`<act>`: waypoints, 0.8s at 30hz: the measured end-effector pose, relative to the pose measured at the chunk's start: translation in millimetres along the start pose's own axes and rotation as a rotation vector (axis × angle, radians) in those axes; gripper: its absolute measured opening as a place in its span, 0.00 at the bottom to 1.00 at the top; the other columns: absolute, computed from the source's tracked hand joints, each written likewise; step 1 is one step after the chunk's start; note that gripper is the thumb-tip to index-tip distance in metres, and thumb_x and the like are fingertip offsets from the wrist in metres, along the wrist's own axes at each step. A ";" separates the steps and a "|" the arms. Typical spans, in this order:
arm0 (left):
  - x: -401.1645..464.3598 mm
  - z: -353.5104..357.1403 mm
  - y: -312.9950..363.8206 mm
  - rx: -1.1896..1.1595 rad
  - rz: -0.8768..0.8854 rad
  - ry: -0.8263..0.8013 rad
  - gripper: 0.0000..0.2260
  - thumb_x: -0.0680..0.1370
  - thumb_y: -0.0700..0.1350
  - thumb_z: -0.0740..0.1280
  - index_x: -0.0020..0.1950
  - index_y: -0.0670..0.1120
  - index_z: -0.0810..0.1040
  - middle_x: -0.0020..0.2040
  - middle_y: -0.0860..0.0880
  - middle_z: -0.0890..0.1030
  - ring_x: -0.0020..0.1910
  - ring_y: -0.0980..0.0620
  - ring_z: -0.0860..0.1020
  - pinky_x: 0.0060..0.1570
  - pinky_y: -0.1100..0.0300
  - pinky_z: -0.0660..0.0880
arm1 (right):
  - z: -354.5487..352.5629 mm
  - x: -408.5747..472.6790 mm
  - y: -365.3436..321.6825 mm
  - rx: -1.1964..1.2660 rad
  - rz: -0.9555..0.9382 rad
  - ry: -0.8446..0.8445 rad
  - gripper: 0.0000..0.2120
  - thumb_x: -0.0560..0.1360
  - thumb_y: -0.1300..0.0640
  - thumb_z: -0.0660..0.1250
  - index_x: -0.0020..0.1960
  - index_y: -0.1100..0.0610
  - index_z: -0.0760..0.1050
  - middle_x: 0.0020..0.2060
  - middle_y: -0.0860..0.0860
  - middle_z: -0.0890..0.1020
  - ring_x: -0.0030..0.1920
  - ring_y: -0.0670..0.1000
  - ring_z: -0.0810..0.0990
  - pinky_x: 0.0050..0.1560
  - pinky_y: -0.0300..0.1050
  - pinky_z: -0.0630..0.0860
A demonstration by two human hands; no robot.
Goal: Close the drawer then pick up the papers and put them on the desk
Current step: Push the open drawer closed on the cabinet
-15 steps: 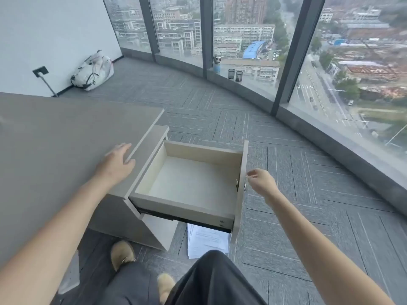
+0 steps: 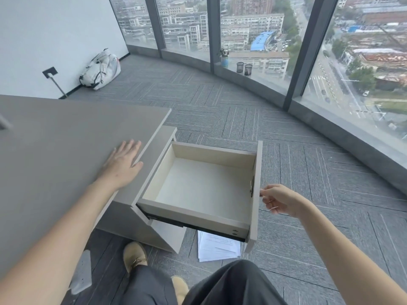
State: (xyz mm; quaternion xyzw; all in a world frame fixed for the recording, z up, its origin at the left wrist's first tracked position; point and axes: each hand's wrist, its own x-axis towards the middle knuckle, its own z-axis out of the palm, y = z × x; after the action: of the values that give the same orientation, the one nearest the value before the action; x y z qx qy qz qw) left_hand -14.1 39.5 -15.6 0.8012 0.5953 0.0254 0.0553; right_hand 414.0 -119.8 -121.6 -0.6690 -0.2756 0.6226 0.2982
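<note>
The drawer [image 2: 198,188] stands pulled fully out of the cabinet under the grey desk [image 2: 66,146]; its pale inside is empty. My left hand [image 2: 123,161] lies flat, fingers spread, on the desk top near its corner. My right hand [image 2: 279,200] is at the outer face of the drawer front [image 2: 256,194], fingertips touching it beside the lock; I cannot tell if it grips anything. A stack of white printed papers [image 2: 218,247] lies on the carpet under the drawer, partly hidden by it.
My legs in dark trousers and tan shoes [image 2: 134,256] stand close to the papers. A white bag [image 2: 101,69] leans on the far wall. Two mesh cups [image 2: 244,68] and a small plant sit on the window ledge. Grey carpet stretches to the curved windows.
My left hand has flattened onto the desk top. My right hand stays at the drawer front. The drawer is as far out as before.
</note>
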 end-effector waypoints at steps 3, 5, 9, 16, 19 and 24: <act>0.8 1.7 1.4 -0.027 -0.012 0.020 0.30 0.81 0.49 0.60 0.81 0.50 0.52 0.82 0.48 0.51 0.81 0.48 0.48 0.78 0.52 0.44 | -6.0 -0.4 4.0 0.047 0.010 -0.080 0.08 0.82 0.59 0.61 0.44 0.58 0.69 0.27 0.50 0.69 0.25 0.47 0.65 0.23 0.37 0.63; 0.3 2.0 1.7 -0.034 -0.023 0.030 0.30 0.81 0.48 0.60 0.81 0.51 0.52 0.82 0.49 0.51 0.81 0.49 0.48 0.78 0.53 0.44 | -8.3 -0.8 5.2 0.056 0.001 -0.121 0.10 0.82 0.59 0.61 0.42 0.57 0.68 0.28 0.50 0.68 0.25 0.47 0.64 0.24 0.37 0.62; 1.4 2.0 0.1 -0.040 -0.016 0.042 0.30 0.81 0.48 0.61 0.81 0.50 0.53 0.82 0.49 0.52 0.81 0.49 0.49 0.79 0.52 0.45 | -6.2 4.9 4.6 -0.014 -0.016 -0.111 0.10 0.81 0.61 0.59 0.40 0.57 0.68 0.28 0.51 0.70 0.25 0.48 0.64 0.24 0.39 0.60; 1.9 3.6 -2.0 -0.040 -0.011 0.048 0.30 0.81 0.48 0.61 0.81 0.50 0.53 0.82 0.49 0.53 0.81 0.49 0.49 0.79 0.51 0.46 | 10.1 8.1 -8.4 -0.378 -0.076 -0.050 0.11 0.80 0.61 0.55 0.45 0.62 0.73 0.29 0.52 0.70 0.26 0.49 0.65 0.25 0.40 0.62; 2.2 3.9 -1.6 -0.029 -0.005 0.051 0.30 0.81 0.48 0.61 0.81 0.50 0.53 0.82 0.48 0.53 0.81 0.48 0.50 0.79 0.51 0.46 | 20.3 14.3 -10.7 -0.352 -0.067 -0.059 0.10 0.80 0.61 0.55 0.45 0.61 0.72 0.28 0.52 0.70 0.26 0.48 0.64 0.26 0.41 0.59; 1.0 2.7 -0.2 -0.031 -0.005 0.060 0.30 0.81 0.47 0.61 0.81 0.50 0.54 0.82 0.48 0.53 0.81 0.48 0.50 0.79 0.51 0.46 | 45.7 29.6 -19.4 -0.265 -0.062 -0.113 0.11 0.79 0.59 0.56 0.39 0.58 0.71 0.27 0.50 0.67 0.26 0.48 0.60 0.28 0.41 0.54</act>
State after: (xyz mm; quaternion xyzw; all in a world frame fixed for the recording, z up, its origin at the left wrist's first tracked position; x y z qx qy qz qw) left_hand -13.7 40.3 -18.3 0.7977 0.5982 0.0586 0.0497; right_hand 370.6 -82.3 -129.2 -0.6576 -0.3922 0.6079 0.2103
